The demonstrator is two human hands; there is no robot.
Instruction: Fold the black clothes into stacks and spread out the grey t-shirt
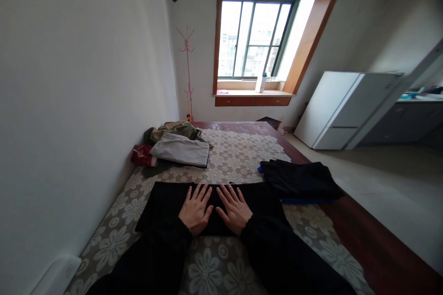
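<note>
Both my left hand (196,212) and my right hand (235,211) lie palm down, open with fingers spread, gripping nothing, on the folded black cloth (161,205), which extends to either side of them. Beneath it, a flower-patterned tablecloth (206,267) covers most of the bench (367,239), whose dark red wood shows along the edge to my hands' right. Ahead and left of them, a folded grey cloth (182,148) lies beside a green patterned cloth (180,128) and a red item (141,155); ahead and right, a dark folded pile (301,179) shows blue along its lower edge. Well beyond my hands, daylight fills a wood-framed window (256,41), with a white bottle (260,84) before it and a pink coat stand (188,62) to its left. A pale wall (76,82) rises on the left, and a white fridge (337,105) stands far off to the right.
</note>
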